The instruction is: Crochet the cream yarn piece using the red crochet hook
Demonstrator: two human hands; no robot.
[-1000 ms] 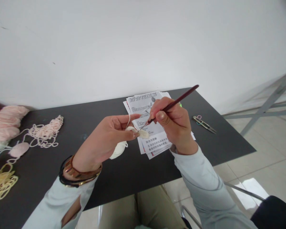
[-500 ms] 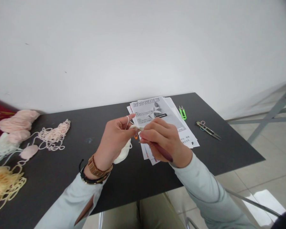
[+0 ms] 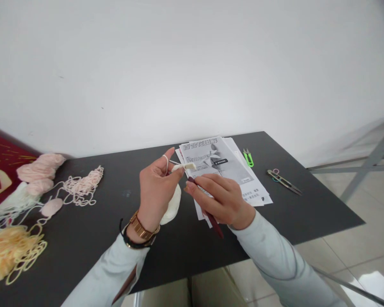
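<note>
My left hand (image 3: 155, 187) is raised over the black table (image 3: 92, 230) and pinches a small cream crocheted piece (image 3: 186, 166), with the cream yarn looped round its index finger. A larger cream knitted part (image 3: 173, 205) hangs below that hand. My right hand (image 3: 220, 198) grips a dark red crochet hook (image 3: 208, 213) like a pen; the hook's tip points up at the crocheted piece and its handle sticks out toward me.
Printed instruction sheets (image 3: 230, 170) lie behind my hands. Green thread snips (image 3: 248, 157) and metal snips (image 3: 283, 181) rest to the right. Pink yarn (image 3: 83, 185), pink skeins (image 3: 40, 168) and yellow yarn (image 3: 9, 253) lie at the left. The table's right edge drops to a tiled floor.
The hook swung from pointing up and away to lying under my right hand with its handle toward me. Both hands shifted slightly; the view tilted, showing more of the left side.
</note>
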